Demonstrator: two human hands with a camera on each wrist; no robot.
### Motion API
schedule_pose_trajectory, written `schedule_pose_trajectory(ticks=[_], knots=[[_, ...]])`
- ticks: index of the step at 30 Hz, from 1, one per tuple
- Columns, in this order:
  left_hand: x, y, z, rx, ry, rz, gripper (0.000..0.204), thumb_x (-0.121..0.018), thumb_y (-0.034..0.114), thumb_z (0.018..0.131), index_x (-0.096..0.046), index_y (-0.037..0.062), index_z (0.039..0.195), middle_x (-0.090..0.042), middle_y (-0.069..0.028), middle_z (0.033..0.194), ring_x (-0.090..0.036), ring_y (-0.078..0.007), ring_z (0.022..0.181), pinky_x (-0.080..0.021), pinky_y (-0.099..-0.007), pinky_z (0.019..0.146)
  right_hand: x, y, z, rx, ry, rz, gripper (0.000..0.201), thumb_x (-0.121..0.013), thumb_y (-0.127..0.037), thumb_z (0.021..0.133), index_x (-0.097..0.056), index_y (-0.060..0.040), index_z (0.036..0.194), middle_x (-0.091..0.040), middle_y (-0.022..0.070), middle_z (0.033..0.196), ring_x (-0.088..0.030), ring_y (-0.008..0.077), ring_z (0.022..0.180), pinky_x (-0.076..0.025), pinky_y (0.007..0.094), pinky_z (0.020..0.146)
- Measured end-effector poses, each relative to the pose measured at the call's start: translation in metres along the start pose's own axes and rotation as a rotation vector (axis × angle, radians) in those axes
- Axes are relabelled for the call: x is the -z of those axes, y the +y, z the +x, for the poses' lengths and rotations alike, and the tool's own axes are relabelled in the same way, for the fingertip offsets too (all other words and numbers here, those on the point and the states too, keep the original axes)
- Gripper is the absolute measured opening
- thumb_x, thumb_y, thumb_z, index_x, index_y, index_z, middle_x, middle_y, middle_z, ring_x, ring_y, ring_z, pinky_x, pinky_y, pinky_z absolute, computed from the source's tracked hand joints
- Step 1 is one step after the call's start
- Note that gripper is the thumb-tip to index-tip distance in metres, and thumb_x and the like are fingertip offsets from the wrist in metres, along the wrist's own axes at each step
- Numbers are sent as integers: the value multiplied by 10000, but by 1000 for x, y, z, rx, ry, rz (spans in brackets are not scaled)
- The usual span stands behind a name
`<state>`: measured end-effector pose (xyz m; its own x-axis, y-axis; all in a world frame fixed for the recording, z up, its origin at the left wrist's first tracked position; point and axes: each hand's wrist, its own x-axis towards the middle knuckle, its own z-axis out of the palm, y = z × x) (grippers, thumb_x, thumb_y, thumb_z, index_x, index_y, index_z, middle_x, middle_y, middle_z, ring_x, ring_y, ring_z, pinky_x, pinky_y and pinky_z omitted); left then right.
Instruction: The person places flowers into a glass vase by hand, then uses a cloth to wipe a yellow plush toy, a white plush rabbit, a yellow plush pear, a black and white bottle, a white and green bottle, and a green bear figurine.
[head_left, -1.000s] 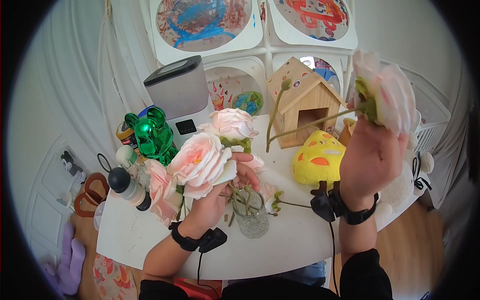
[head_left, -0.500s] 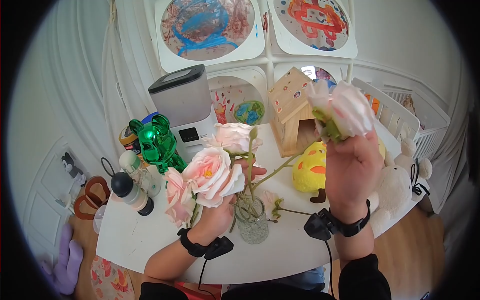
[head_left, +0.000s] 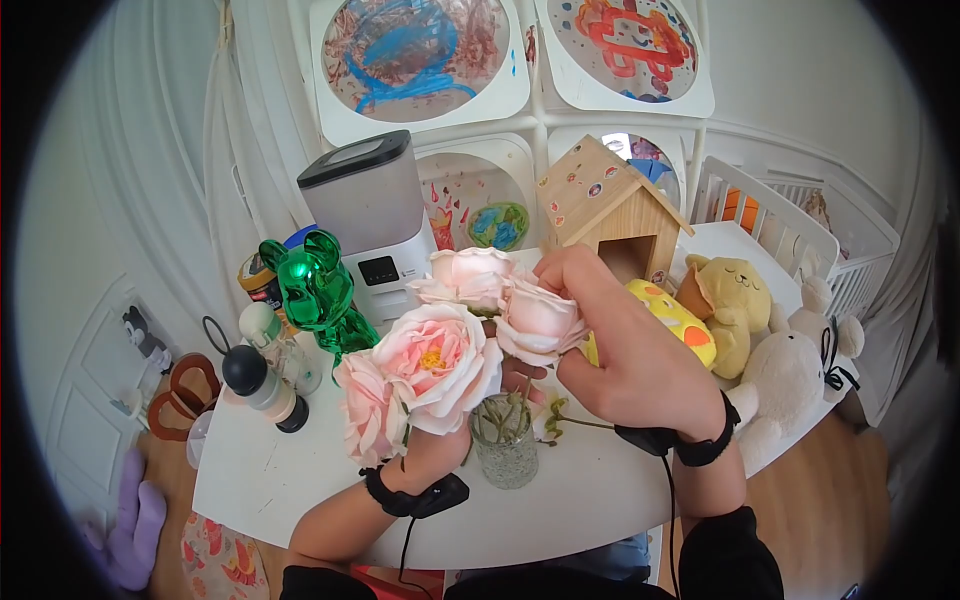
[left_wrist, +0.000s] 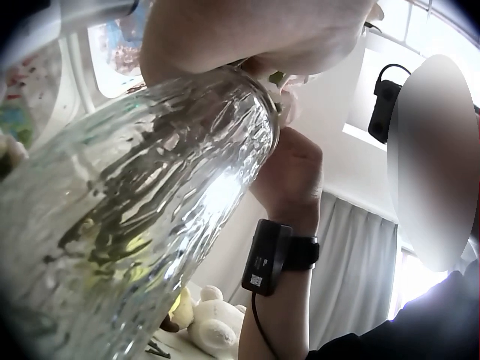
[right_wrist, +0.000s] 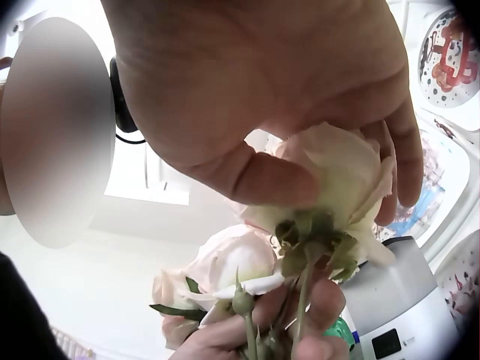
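Note:
My right hand (head_left: 635, 350) grips a pale pink rose (head_left: 540, 318) by its bloom, thumb on one side and fingers on the other. Its stem (right_wrist: 304, 292) runs down among the fingers of my left hand (head_left: 435, 455), beside a green bud (right_wrist: 241, 301). That left hand holds a bunch of stems at the mouth of a textured glass vase (head_left: 506, 462). Above it spread a wide-open rose (head_left: 430, 365), a drooping rose (head_left: 370, 410) and another rose (head_left: 468, 277) behind. Stems show inside the vase's mouth. The left wrist view has the vase (left_wrist: 135, 202) close up.
Another flower (head_left: 550, 415) lies on the white table (head_left: 590, 510) behind the vase. Bottles (head_left: 262, 385), a shiny green bear figure (head_left: 318, 285) and a grey-white appliance (head_left: 370, 205) stand left. A wooden house (head_left: 610, 210) and plush toys (head_left: 735, 300) are at the back right.
My right hand has brought its rose from the upper right down and left to the bunch, its stem now among the others. The left hand stays by the vase with the stems.

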<state>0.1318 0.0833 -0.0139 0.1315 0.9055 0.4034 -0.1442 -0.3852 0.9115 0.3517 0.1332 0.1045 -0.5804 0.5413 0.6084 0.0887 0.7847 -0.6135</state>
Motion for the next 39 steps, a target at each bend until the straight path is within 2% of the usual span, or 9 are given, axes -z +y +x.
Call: schedule_pose_trajectory(ticks=[7,9,13,20,23,27,33,36,39], knots=[[20,-40,-13,-183,144,734,470,-631,102,963,-501,66,1413,-498,-120,1461,-493,-293,1331,-370,-432,1139,0,-2,-1,-118,-250,-110,599,-714,-38,795,-450,-32,1333,-528,176,1295,-526,370,1227,-410,416,1041],[12,-28,-10,-204,158,729,471,-627,98,958,-502,71,1411,-507,-129,1453,-506,-292,1317,-367,-445,1137,1,-12,-2,206,-30,-243,595,-717,-18,770,-501,-63,1323,-498,173,1400,-506,368,1293,-365,482,1090],[29,-31,-18,-176,103,882,377,-528,100,1031,-538,33,1403,-552,-132,1421,-522,-275,1314,-401,-392,1114,-13,-14,3,379,-26,-249,487,-727,-7,750,-609,-84,1216,-519,155,1416,-500,347,1327,-329,531,1113],[4,-18,-10,-18,98,654,395,-566,228,1050,-513,-7,1363,-599,-134,1272,-543,-261,1190,-408,-378,1039,-48,19,18,700,415,-331,197,-671,-49,698,-676,-51,895,-641,68,988,-616,258,892,-491,409,853],[-16,17,-9,107,155,398,345,-562,190,1036,-555,2,1326,-596,-45,1282,-546,-147,1175,-436,-315,1002,-54,25,15,677,449,-277,226,-677,-59,693,-673,-47,919,-632,69,990,-613,268,902,-485,411,837],[8,12,-11,212,-5,371,249,-630,91,976,-645,-13,1201,-673,-57,1189,-623,-149,1088,-495,-313,924,-57,39,22,726,366,-243,215,-675,-172,665,-599,-22,799,-585,97,978,-571,268,936,-451,379,811],[4,10,-8,35,35,368,260,-677,68,955,-555,28,1181,-648,-79,1042,-638,-165,939,-491,-302,853,-30,33,24,576,615,-149,243,-638,-184,870,-597,13,1007,-577,154,1001,-553,349,935,-445,435,820],[-7,16,-13,-79,38,78,215,-606,23,971,-539,38,1175,-638,-114,1024,-646,-252,935,-514,-396,860,-27,29,8,107,21,211,408,-542,-340,1002,-546,62,1078,-588,233,1029,-561,402,980,-441,477,868],[-6,30,-37,-68,188,310,232,-578,50,984,-522,55,1209,-626,-121,1005,-635,-279,905,-511,-431,846,-45,38,10,252,-199,153,550,-521,-387,1050,-465,60,1365,-583,223,1183,-692,261,736,-518,407,868]])
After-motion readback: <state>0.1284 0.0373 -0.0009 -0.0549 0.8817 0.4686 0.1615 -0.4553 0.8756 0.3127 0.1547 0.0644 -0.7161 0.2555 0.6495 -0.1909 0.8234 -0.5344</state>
